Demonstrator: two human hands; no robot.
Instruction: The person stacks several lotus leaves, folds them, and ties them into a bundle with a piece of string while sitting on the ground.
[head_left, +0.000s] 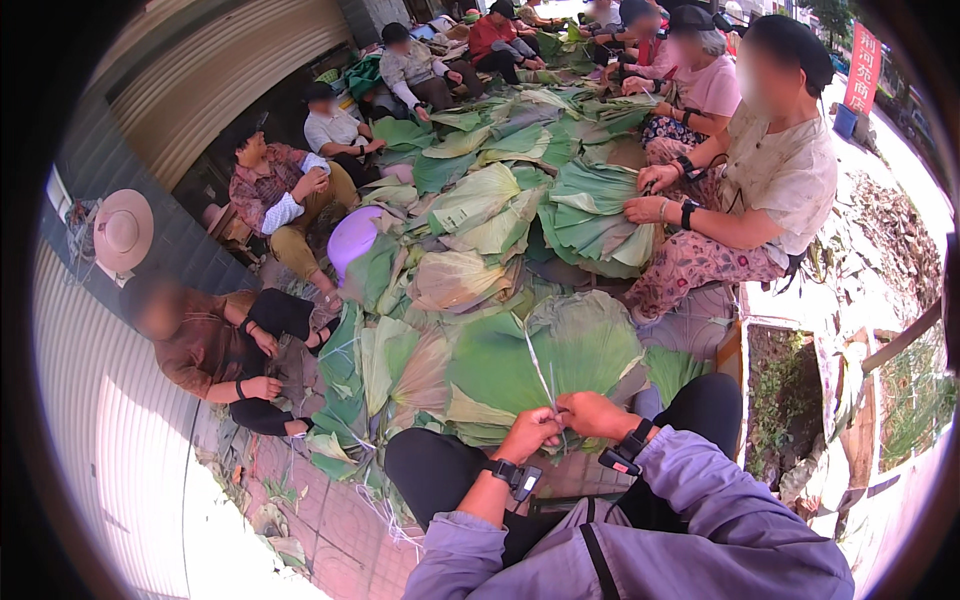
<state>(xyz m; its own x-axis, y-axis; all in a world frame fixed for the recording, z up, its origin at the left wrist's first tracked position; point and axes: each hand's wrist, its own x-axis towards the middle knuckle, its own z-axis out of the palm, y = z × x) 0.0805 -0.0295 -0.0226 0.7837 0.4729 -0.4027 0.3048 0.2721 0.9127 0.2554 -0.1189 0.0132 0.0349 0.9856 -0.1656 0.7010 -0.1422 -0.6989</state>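
Note:
Both of my hands meet over my knees, at the near edge of a big spread of lotus leaves. My left hand (532, 432) is closed, pinching a pale thin tie strip (542, 368) that runs up across the leaf before me. Beside it, nearly touching, my right hand (592, 415) is also closed at the strip's lower end. Right behind the hands lies a broad green lotus leaf (495, 365), with a greyer leaf (585, 345) overlapping on its right. The fingertips partly hide where the strip is gripped.
Many more leaves (470, 205) reach far back between two rows of seated people. At right a co-worker (775, 165) holds a leaf bundle (600, 215); at left another sits near a purple basin (355, 240). White strips (390, 520) lie by my left knee. A planter (780, 400) stands at right.

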